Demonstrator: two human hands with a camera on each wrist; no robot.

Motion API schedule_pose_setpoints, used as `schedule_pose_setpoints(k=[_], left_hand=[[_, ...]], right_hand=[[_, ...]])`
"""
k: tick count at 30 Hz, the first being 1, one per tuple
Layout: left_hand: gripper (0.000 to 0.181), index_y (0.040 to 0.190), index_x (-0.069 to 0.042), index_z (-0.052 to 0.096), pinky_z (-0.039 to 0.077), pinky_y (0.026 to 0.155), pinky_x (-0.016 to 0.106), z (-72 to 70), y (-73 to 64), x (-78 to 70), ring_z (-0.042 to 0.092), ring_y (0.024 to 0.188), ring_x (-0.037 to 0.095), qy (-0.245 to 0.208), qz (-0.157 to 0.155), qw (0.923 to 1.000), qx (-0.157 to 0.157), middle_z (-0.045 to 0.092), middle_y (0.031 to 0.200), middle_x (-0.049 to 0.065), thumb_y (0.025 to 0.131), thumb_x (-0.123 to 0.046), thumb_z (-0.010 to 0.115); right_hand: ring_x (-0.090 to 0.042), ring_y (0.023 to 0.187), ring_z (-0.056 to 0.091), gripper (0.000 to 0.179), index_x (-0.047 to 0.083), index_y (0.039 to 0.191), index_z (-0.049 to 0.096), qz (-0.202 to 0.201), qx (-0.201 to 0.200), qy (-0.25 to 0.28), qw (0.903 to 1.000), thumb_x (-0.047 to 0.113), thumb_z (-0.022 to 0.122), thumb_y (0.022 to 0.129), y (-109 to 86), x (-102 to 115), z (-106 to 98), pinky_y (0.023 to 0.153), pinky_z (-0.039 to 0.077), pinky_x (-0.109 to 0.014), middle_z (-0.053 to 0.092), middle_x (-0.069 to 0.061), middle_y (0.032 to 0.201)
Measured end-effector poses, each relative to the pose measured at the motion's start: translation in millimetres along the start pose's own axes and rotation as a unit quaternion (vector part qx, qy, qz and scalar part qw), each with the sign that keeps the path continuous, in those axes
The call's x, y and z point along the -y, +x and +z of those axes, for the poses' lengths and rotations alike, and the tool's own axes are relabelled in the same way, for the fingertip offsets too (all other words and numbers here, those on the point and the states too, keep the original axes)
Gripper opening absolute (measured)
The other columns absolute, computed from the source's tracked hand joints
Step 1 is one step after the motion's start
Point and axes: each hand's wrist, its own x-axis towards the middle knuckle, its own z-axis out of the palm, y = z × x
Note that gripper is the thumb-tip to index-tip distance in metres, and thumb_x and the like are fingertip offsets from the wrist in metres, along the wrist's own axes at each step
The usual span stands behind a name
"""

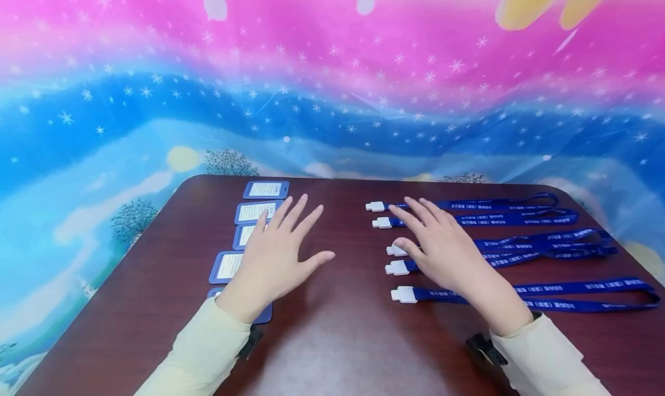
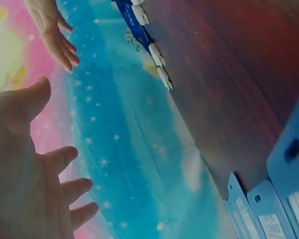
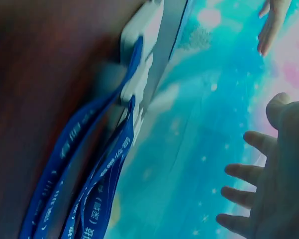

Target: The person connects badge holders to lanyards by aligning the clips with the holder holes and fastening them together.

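Note:
My left hand [image 1: 275, 257] hovers over a column of blue card holders [image 1: 266, 189], fingers spread and nothing in its grasp. White printed cards sit in the holders; the nearest holder is partly covered by my wrist. Over the row of lanyards my right hand [image 1: 441, 246] is held with its fingers spread too, holding nothing. Each blue lanyard [image 1: 587, 303] has white lettering and a white plastic clip [image 1: 404, 295] at its left end. In the right wrist view, the lanyard straps [image 3: 89, 112] lie below the raised hand.
A dark reddish-brown table [image 1: 332, 338] with rounded far corners carries everything. Behind it hangs a pink and blue backdrop [image 1: 332, 96] with snowflakes. A black strap piece [image 1: 486, 350] sits at the right cuff, another [image 1: 251, 342] at the left cuff.

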Motion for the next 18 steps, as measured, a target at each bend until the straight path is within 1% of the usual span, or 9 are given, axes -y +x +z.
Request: schedule_pose_setpoints(k=[2,5,9,12,14,18], left_hand=[[0.082,0.157,-0.030,0.031,0.013,0.116,0.060,0.6,-5.5,1.1,0.015,0.150,0.029,0.008,0.008,0.9999,0.004,0.022,0.164,0.003,0.088,-0.069,0.055],[0.081,0.155,-0.029,0.035,0.018,0.115,0.061,1.3,-14.8,5.9,0.020,0.149,0.030,0.015,0.022,0.9997,0.003,0.026,0.162,0.003,0.088,-0.067,0.058],[0.077,0.153,-0.027,0.039,0.030,0.109,0.062,1.5,-27.0,14.6,0.035,0.142,0.032,0.012,0.036,0.9992,0.007,0.036,0.157,0.005,0.089,-0.063,0.061],[0.072,0.150,-0.025,0.045,0.038,0.104,0.059,1.8,-35.3,22.4,0.046,0.134,0.031,0.010,0.039,0.9991,0.016,0.047,0.150,0.005,0.089,-0.057,0.065],[0.067,0.147,-0.022,0.050,0.042,0.099,0.058,2.3,-40.8,27.6,0.052,0.128,0.030,0.011,0.035,0.9992,0.017,0.053,0.143,0.005,0.089,-0.053,0.067],[0.056,0.136,-0.018,0.060,0.047,0.094,0.056,1.3,-50.1,35.6,0.060,0.118,0.028,0.014,0.026,0.9995,0.013,0.063,0.131,0.004,0.088,-0.047,0.071]], right_hand=[[-0.040,0.146,0.022,0.065,0.023,0.157,0.032,-0.012,-0.004,-0.005,0.9999,0.042,0.057,0.099,-3.2,4,1,0.113,0.021,-0.063,0.028,-0.014,0.160],[-0.037,0.143,0.030,0.062,0.022,0.154,0.038,-0.029,-0.018,-0.001,0.9994,0.042,0.058,0.099,-8.6,9,0,0.112,0.026,-0.060,0.035,-0.012,0.156],[-0.036,0.134,0.044,0.057,0.018,0.148,0.048,-0.053,-0.042,-0.001,0.9977,0.038,0.064,0.097,-17.4,11,-2,0.106,0.037,-0.058,0.047,-0.013,0.148],[-0.035,0.125,0.053,0.052,0.016,0.141,0.056,-0.067,-0.063,-0.007,0.9957,0.032,0.070,0.093,-25.7,8,-5,0.099,0.044,-0.056,0.056,-0.012,0.139],[-0.032,0.120,0.058,0.047,0.015,0.136,0.061,-0.076,-0.074,-0.013,0.9943,0.029,0.072,0.092,-31.1,5,-8,0.096,0.048,-0.055,0.061,-0.010,0.132],[-0.028,0.110,0.063,0.040,0.012,0.127,0.067,-0.094,-0.081,-0.023,0.9920,0.025,0.073,0.090,-38.7,-1,-7,0.089,0.053,-0.050,0.067,-0.007,0.120]])
